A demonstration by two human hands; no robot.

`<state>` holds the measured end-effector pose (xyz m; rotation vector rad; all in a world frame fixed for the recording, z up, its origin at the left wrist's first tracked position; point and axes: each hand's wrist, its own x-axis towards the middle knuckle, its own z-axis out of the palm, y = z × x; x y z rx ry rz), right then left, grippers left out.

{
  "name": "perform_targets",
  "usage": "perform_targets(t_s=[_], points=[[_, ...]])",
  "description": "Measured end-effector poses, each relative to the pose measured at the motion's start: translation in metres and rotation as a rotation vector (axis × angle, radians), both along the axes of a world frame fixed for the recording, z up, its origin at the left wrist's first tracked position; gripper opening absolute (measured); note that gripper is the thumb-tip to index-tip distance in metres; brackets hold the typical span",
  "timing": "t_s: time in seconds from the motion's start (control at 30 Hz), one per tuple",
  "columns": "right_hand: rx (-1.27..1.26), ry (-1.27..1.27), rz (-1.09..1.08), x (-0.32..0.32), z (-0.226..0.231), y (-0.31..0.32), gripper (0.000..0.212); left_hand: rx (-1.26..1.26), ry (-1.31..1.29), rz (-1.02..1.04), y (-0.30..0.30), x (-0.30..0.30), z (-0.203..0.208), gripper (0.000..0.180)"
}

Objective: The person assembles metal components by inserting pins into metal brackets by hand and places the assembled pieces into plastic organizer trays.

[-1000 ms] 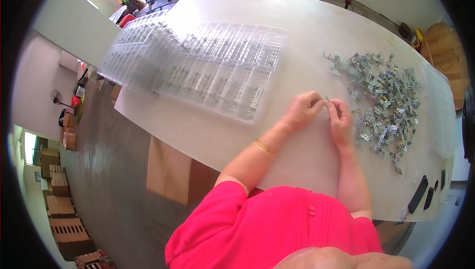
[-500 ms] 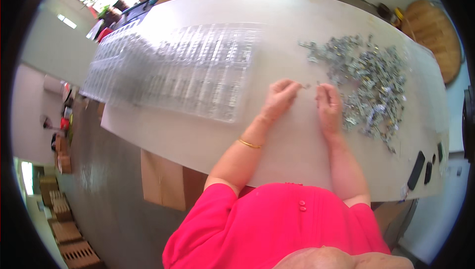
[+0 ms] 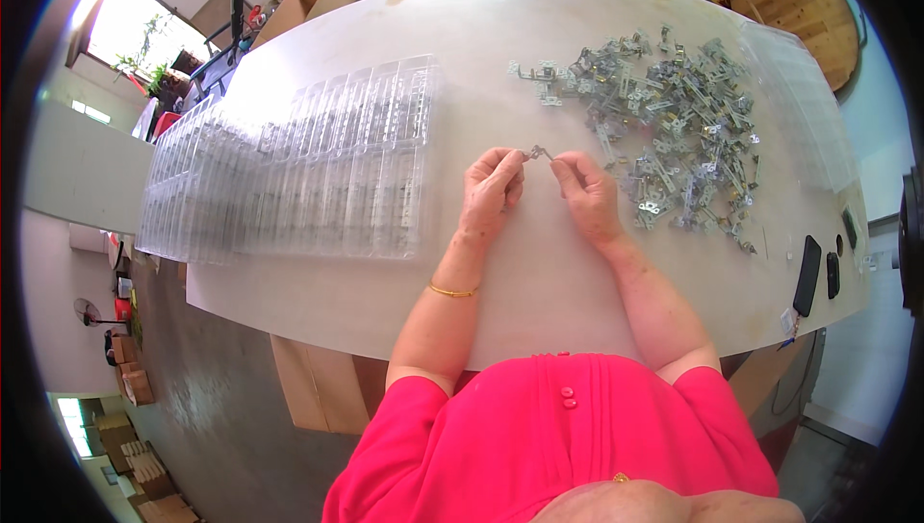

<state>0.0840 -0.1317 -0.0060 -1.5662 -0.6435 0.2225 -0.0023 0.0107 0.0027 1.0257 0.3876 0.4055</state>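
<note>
Over the table's middle, my left hand [image 3: 495, 188] pinches a small grey metal part [image 3: 536, 152] between thumb and fingers. My right hand [image 3: 589, 198] is closed too, its fingertips on a thin metal piece [image 3: 549, 153] that meets the part from the right. Whether these are one piece or two I cannot tell. To the right of my hands lies a loose heap of small metal parts [image 3: 674, 128], silvery strips with some brass-coloured bits. At the left stand clear plastic trays [image 3: 423, 167] with narrow compartments holding similar metal pieces.
The pale table [image 3: 539, 302] has a curved-looking edge in this view. Another clear tray [image 3: 799, 109] lies at the far right. Near the right edge are a black phone-like slab [image 3: 807, 275] and smaller dark items. A cardboard box [image 3: 322, 383] stands below the front edge.
My hands have come closer together, and the metal pieces at their fingertips now meet. The whole view has shifted, so the trays and heap appear further left.
</note>
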Motion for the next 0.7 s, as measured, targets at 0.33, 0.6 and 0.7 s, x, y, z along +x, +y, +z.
perform_targets(t_s=[0.33,0.6,0.7], points=[[-0.065,-0.094,-0.017,-0.002,0.002,-0.001,0.01,0.31,0.027,0.03,-0.002,-0.003,-0.004,0.013],[-0.064,0.087,0.133,-0.003,0.009,-0.001,0.02,0.462,0.104,-0.005,-0.003,-0.005,-0.006,0.014],[-0.08,0.106,0.191,0.002,0.01,-0.007,0.021,0.508,0.131,-0.038,-0.005,-0.002,-0.005,0.015]])
